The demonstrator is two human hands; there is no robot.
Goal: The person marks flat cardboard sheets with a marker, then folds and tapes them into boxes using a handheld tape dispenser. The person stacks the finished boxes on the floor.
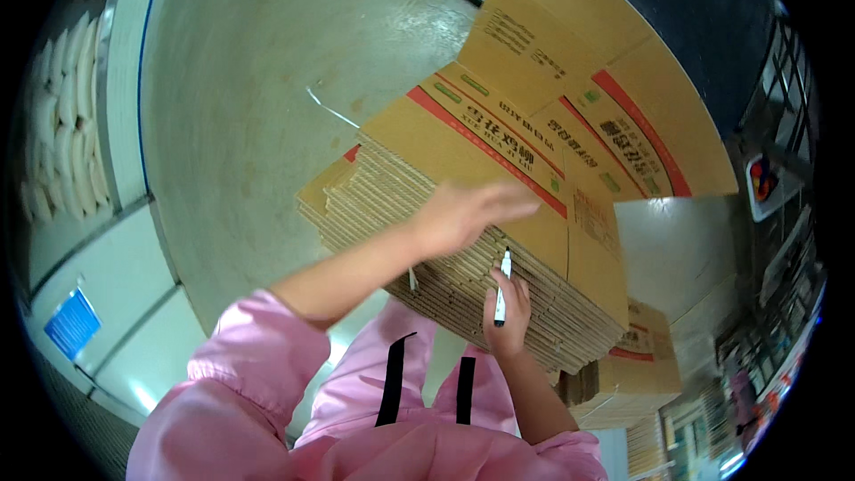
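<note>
A tall stack of flattened cardboard cartons (pixel 525 254) stands in front of me, its corrugated edges facing my body. The top carton (pixel 494 120) is brown with red bands and dark print. Across the near edge of the stack reaches my left hand (pixel 472 212), slightly blurred, fingers stretched out over the top carton; whether it touches the cardboard I cannot tell. Beside the stack's near edge, my right hand (pixel 509 310) is closed around a white marker pen (pixel 502 289) with a black tip and black end, the tip pointing away from me.
A carton panel (pixel 614 71) sticks up at the far right of the stack. More cartons (pixel 637 361) stand at the lower right. White sacks (pixel 67 125) are piled at the far left, near a panel with a blue sign (pixel 74 324). A white strap (pixel 332 109) lies beyond the stack.
</note>
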